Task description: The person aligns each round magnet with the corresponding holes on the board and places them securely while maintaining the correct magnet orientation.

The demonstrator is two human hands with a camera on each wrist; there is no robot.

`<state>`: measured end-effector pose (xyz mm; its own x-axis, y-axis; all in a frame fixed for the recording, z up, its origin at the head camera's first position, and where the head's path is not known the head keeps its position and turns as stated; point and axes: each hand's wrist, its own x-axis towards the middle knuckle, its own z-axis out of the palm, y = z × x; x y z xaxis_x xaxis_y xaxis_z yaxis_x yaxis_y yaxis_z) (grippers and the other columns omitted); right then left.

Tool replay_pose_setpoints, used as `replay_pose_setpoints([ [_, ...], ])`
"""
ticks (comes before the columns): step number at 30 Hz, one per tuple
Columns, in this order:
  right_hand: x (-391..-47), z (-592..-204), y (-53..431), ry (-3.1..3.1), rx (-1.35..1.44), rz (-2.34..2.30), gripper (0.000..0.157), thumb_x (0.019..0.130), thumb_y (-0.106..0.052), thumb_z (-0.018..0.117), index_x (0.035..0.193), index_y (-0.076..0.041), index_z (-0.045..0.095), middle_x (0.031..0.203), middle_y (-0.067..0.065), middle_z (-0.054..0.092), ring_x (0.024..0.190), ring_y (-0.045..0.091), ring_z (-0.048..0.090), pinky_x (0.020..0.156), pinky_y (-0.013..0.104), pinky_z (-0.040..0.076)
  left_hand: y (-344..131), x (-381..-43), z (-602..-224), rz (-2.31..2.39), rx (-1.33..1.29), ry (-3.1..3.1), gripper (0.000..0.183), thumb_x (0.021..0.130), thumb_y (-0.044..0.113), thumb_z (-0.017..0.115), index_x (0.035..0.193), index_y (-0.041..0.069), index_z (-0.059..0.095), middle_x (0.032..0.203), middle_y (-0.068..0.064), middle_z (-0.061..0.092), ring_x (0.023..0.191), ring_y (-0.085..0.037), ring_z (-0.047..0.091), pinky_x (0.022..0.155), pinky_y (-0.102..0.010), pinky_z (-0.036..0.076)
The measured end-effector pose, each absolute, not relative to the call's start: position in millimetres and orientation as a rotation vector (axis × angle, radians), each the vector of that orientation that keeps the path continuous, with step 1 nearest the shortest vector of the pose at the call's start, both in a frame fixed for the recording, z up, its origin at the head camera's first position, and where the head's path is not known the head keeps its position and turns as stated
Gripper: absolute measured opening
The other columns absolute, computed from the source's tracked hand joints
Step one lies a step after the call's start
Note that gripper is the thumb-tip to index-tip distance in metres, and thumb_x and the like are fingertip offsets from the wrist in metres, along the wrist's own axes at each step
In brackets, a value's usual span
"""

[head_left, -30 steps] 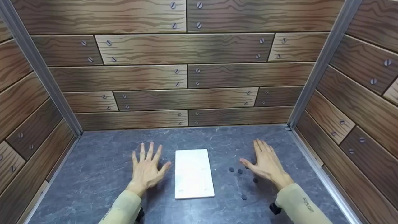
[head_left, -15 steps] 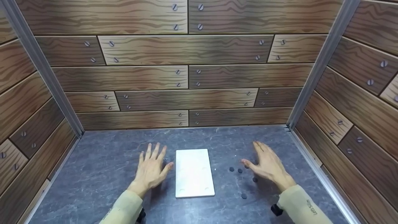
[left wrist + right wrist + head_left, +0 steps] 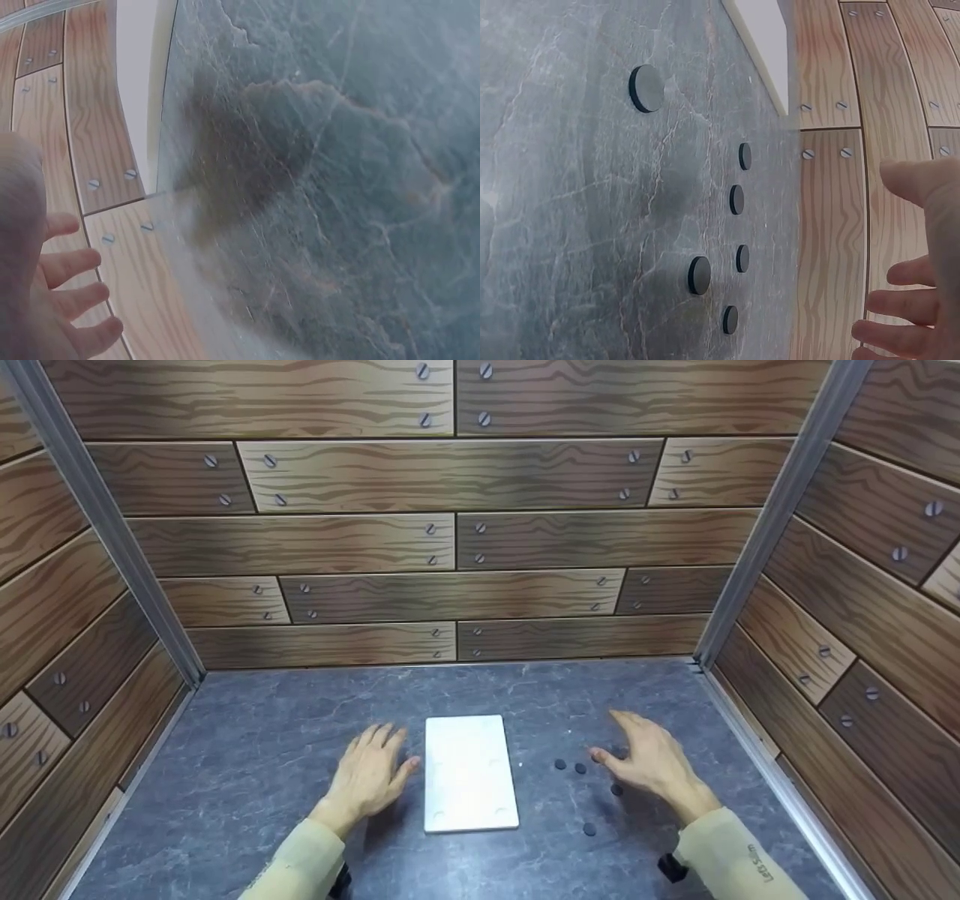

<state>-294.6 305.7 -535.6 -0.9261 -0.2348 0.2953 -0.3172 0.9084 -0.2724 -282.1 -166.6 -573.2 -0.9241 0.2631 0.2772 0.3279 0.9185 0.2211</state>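
A flat white rectangular board lies on the dark marbled tabletop between the two hands. My left hand hovers just left of it, palm down, fingers loosely bent and holding nothing. To the board's right, my right hand is held above several small black discs, its thumb apart from the fingers and nothing in its grasp. In the right wrist view the discs, one of them a near disc, lie flat and scattered, with a corner of the board beyond. The left wrist view shows the left fingers relaxed, away from the tabletop.
Wood-print panels enclose the tabletop at the back wall, left and right. Grey metal strips run along the corners, and a metal rail borders the right side. A tiny white speck lies beside the board.
The left hand has shifted slightly right toward the board, its spread fingers drawing together and bending. The right hand's fingers have bent a little. Board and discs stay put.
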Motion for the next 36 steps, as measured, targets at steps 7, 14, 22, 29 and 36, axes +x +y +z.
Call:
replay_pose_setpoints([
  [7,-292.3,-539.1,309.4,-2.817,0.413,0.456,0.073,0.101,-0.047,0.081,0.152,0.002,0.065,0.149,0.031,0.070,0.135,0.054,0.070,0.112,0.071,0.057,-165.1,-281.7,-579.7,-0.371,-0.454,-2.836,0.057,0.113,0.044,0.064,0.153,0.002,0.065,0.157,-0.026,0.066,0.150,-0.048,0.060,0.122,-0.068,0.052],
  [14,-290.0,-543.9,313.3,-2.815,0.417,0.447,0.067,0.100,-0.043,0.084,0.147,0.003,0.069,0.145,0.029,0.074,0.131,0.053,0.072,0.111,0.069,0.059,-163.4,-280.1,-590.0,-0.378,-0.495,-2.911,0.059,0.116,0.043,0.059,0.160,0.003,0.060,0.167,-0.024,0.059,0.160,-0.050,0.050,0.127,-0.072,0.045],
  [22,-286.2,-552.3,319.1,-2.831,0.396,0.435,0.061,0.098,-0.039,0.086,0.140,0.004,0.074,0.139,0.028,0.077,0.126,0.051,0.075,0.109,0.067,0.061,-159.7,-276.0,-595.6,-0.288,-0.636,-2.940,0.065,0.118,0.042,0.053,0.168,0.001,0.048,0.179,-0.021,0.045,0.169,-0.049,0.037,0.134,-0.070,0.038],
  [29,-282.3,-557.2,322.8,-2.863,0.380,0.430,0.050,0.098,-0.034,0.087,0.135,-0.001,0.078,0.134,0.024,0.080,0.119,0.048,0.078,0.101,0.067,0.063,-154.8,-275.3,-601.5,-0.249,-0.686,-2.992,0.068,0.118,0.043,0.048,0.172,0.002,0.042,0.183,-0.016,0.039,0.172,-0.044,0.035,0.137,-0.066,0.036],
  [36,-280.1,-561.4,328.4,-2.854,0.378,0.443,0.048,0.095,-0.029,0.089,0.133,-0.001,0.079,0.132,0.024,0.081,0.118,0.050,0.078,0.102,0.067,0.063,-153.2,-277.5,-602.6,-0.261,-0.718,-3.017,0.066,0.119,0.039,0.049,0.172,0.001,0.041,0.184,-0.017,0.037,0.172,-0.045,0.035,0.137,-0.065,0.036],
])
